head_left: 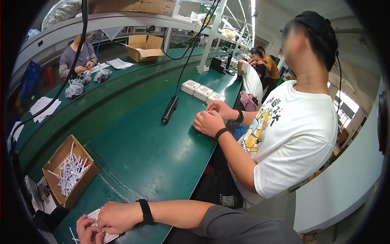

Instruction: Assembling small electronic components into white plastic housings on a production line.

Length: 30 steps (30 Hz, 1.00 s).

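At the lower left, a white flat piece with rounded corners [111,237] lies on the green bench, mostly covered by my hands. My left hand [86,231] curls its fingers over the near side of this piece. My right hand [118,216], with a black band on its wrist, reaches in from the right, and its bent fingertips press together on the piece beside the left fingers. Whether something small is pinched there is hidden. Thin white strips [73,236] stick out just left of my left hand.
An open cardboard box [70,171] of white strips stands beyond my hands. A black electric screwdriver [170,110] hangs over the bench near white boxes [203,92]. A co-worker in a white shirt [300,130] works at my right; another person [77,57] sits across.
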Each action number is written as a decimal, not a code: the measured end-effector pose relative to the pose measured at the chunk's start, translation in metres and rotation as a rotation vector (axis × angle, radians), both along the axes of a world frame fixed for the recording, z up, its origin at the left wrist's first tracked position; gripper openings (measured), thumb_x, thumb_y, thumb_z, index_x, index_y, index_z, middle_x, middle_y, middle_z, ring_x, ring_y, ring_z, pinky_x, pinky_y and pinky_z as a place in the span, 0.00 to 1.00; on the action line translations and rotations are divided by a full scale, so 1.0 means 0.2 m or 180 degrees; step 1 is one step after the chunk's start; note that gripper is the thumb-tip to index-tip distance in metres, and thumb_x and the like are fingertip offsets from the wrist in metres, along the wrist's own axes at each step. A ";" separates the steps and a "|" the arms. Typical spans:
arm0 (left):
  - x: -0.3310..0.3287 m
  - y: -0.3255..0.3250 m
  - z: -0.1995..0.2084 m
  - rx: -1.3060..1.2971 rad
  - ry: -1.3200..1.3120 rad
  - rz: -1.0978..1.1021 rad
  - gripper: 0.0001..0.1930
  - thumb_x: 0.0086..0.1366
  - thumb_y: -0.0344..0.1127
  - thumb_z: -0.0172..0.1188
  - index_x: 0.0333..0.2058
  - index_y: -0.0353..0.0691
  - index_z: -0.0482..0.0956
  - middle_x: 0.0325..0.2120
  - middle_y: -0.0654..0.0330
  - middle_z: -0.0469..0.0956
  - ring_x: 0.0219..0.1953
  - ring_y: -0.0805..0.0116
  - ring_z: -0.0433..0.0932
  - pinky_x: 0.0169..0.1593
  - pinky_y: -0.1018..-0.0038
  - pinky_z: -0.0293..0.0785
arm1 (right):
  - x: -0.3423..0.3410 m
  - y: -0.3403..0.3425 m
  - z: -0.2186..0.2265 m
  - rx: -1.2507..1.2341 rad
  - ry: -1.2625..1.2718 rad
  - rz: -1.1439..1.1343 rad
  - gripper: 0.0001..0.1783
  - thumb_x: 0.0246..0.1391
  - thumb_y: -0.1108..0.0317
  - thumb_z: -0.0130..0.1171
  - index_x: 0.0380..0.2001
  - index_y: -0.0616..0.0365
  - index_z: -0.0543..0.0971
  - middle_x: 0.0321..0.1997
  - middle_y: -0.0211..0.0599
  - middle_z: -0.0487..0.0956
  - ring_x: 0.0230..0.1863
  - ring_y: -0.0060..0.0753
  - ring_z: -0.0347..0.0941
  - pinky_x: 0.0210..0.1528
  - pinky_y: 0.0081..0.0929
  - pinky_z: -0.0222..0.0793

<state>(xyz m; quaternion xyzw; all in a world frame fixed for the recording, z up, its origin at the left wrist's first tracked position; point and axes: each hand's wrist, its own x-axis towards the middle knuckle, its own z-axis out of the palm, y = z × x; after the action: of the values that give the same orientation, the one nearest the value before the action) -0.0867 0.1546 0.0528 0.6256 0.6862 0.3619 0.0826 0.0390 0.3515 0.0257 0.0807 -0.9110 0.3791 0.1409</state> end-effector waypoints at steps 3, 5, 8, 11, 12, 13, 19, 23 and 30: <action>0.00 0.00 0.01 -0.0030 -0.0052 0.0006 0.05 0.69 0.23 0.64 0.42 0.35 0.79 0.52 0.49 0.79 0.60 0.43 0.75 0.65 0.56 0.69 | 0.02 -0.01 0.05 0.0320 0.0183 0.0015 0.09 0.52 0.65 0.64 0.22 0.58 0.81 0.24 0.46 0.81 0.30 0.58 0.79 0.34 0.52 0.73; 0.00 0.00 0.00 -0.0035 -0.0073 0.0021 0.05 0.69 0.23 0.65 0.41 0.34 0.79 0.52 0.49 0.79 0.60 0.43 0.75 0.66 0.57 0.69 | 0.00 0.00 0.04 0.0368 0.0153 0.0079 0.09 0.51 0.65 0.64 0.22 0.57 0.81 0.24 0.45 0.81 0.30 0.58 0.79 0.34 0.52 0.73; -0.01 0.00 -0.02 -0.0022 -0.0128 0.0009 0.04 0.69 0.23 0.65 0.41 0.34 0.79 0.52 0.49 0.79 0.60 0.44 0.75 0.66 0.57 0.69 | -0.01 0.03 0.03 0.0463 0.0074 0.0196 0.09 0.51 0.64 0.65 0.22 0.57 0.81 0.23 0.44 0.81 0.29 0.57 0.79 0.33 0.51 0.73; -0.02 0.00 -0.03 0.0081 -0.0198 0.0050 0.04 0.69 0.23 0.65 0.41 0.34 0.80 0.52 0.49 0.79 0.60 0.44 0.76 0.66 0.56 0.69 | -0.04 0.05 0.04 0.0304 0.0262 0.0323 0.09 0.51 0.64 0.65 0.21 0.56 0.81 0.24 0.42 0.81 0.29 0.56 0.79 0.33 0.51 0.73; -0.02 0.00 -0.03 0.0096 -0.0211 0.0081 0.04 0.69 0.23 0.65 0.40 0.34 0.80 0.52 0.49 0.79 0.60 0.45 0.76 0.66 0.56 0.69 | -0.04 0.05 0.04 0.0309 0.0263 0.0328 0.09 0.51 0.64 0.65 0.21 0.56 0.81 0.24 0.42 0.81 0.29 0.56 0.79 0.33 0.51 0.73; -0.02 0.00 -0.03 0.0109 -0.0227 0.0112 0.05 0.68 0.23 0.66 0.40 0.34 0.80 0.52 0.49 0.79 0.60 0.45 0.76 0.66 0.56 0.69 | -0.04 0.05 0.04 0.0349 0.0345 0.0270 0.09 0.51 0.64 0.65 0.22 0.56 0.81 0.24 0.42 0.81 0.29 0.55 0.79 0.33 0.51 0.73; -0.02 -0.01 0.00 0.0126 -0.0223 0.0160 0.05 0.68 0.24 0.67 0.40 0.35 0.81 0.53 0.49 0.79 0.61 0.45 0.76 0.66 0.56 0.69 | -0.02 0.02 -0.02 0.0306 0.0726 -0.0120 0.08 0.51 0.65 0.65 0.23 0.56 0.81 0.25 0.40 0.80 0.30 0.53 0.78 0.32 0.49 0.72; -0.03 -0.02 -0.01 0.0015 -0.0141 0.0159 0.05 0.68 0.24 0.68 0.41 0.36 0.81 0.54 0.49 0.79 0.62 0.44 0.75 0.67 0.56 0.69 | -0.02 -0.01 -0.04 0.0088 0.0607 -0.0078 0.07 0.48 0.65 0.65 0.21 0.55 0.81 0.22 0.41 0.80 0.30 0.55 0.78 0.35 0.51 0.71; -0.03 -0.02 -0.03 -0.0052 -0.0117 0.0198 0.05 0.68 0.25 0.68 0.40 0.36 0.82 0.56 0.50 0.78 0.64 0.45 0.73 0.68 0.56 0.67 | -0.03 -0.02 -0.07 -0.0035 0.0632 0.0011 0.07 0.47 0.66 0.65 0.21 0.56 0.82 0.23 0.42 0.80 0.29 0.55 0.78 0.35 0.50 0.71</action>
<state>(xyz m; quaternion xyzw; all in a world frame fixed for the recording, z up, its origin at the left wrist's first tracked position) -0.0932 0.1504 0.0477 0.5965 0.7065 0.3702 0.0890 0.0329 0.3481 0.0110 0.1187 -0.8903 0.3744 0.2302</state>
